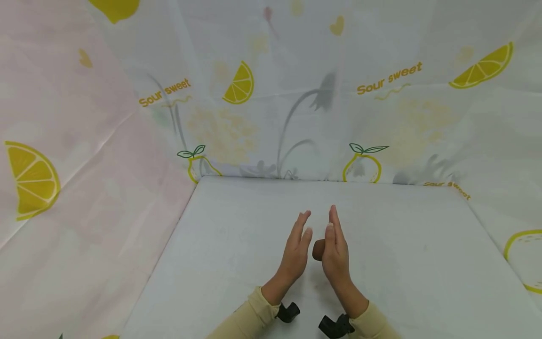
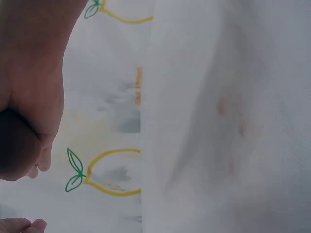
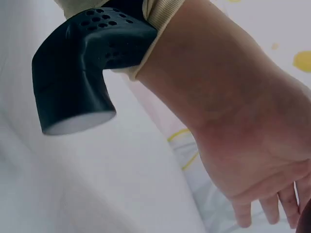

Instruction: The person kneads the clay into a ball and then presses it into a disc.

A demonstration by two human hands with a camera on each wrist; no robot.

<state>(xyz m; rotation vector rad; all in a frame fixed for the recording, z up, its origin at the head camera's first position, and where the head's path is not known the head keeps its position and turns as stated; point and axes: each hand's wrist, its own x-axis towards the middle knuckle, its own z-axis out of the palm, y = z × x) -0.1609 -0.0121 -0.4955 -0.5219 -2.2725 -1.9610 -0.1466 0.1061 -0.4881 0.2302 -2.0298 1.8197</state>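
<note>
My left hand is held up over the white table with its fingers straight. Facing it, palm towards palm, is my right hand, also straight-fingered. A smooth brown rounded lump lies against the right palm, in the gap between the hands. In the left wrist view the lump shows dark under the right hand, and left fingertips appear at the lower corner. The right wrist view shows the left hand with fingers extended; a sliver of the lump is at the edge.
Below the hands lies a white tabletop. Cloth walls with lemon prints and lettering rise behind it and along both sides. Black camera mounts sit at the left wrist and right wrist, next to beige sleeves.
</note>
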